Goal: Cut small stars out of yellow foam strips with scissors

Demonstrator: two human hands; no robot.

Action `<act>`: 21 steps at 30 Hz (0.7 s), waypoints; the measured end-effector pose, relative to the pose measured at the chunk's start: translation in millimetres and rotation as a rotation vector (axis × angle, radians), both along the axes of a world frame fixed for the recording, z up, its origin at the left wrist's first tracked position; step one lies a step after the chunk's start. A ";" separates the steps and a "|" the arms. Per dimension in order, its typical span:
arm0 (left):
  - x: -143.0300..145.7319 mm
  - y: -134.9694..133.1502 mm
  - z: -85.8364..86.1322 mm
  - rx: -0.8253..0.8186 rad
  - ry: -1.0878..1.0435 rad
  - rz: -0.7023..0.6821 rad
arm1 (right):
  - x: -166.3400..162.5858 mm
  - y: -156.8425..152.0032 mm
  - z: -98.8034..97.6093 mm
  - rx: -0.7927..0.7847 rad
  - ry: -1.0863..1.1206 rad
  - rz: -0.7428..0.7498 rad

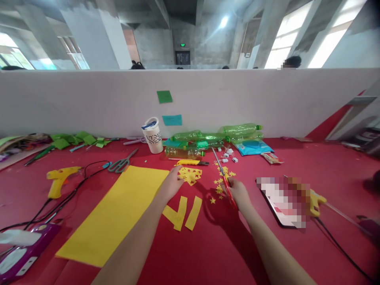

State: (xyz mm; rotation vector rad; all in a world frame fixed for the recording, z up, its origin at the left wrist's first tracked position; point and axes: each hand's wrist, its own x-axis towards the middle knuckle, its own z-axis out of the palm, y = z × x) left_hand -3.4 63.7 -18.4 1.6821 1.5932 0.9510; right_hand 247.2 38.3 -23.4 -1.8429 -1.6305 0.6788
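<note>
far left, a yellow glue gun is lying on the red worktop, its black cord trailing toward the near edge. grey scissors are sitting just beyond a large yellow sheet that is running diagonally from near left to far right.

left hand is reaching forward past the sheet's far corner, forearm stretched out, palm down, fingers pinched on the left edge of a yellow scrap with star shapes cut in it. the scrap is lying flat, mid-worktop. three yellow strips are lying between the two forearms.

right hand is closed around the handles of the red scissors, wrist low over the worktop. the long axis is running from the hand away and slightly left, tips pointing toward the green bottles. whether the blades are parted, i cannot tell. loose yellow stars are scattered under the blades.

bare worktop is lying open near the body and right of the right arm, up to a blurred flat object. a white partition is closing the far edge.
</note>
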 end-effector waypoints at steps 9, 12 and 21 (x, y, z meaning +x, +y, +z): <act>-27.5 -19.6 -7.1 0.028 0.078 -0.019 | -7.1 -1.7 -7.0 0.010 0.054 0.033; -8.0 -19.0 -0.2 0.060 0.166 -0.221 | -10.4 -2.7 -8.5 0.009 0.050 0.044; 16.4 24.4 -5.8 -0.022 0.630 -0.006 | -13.4 -6.2 -6.6 0.050 -0.021 0.026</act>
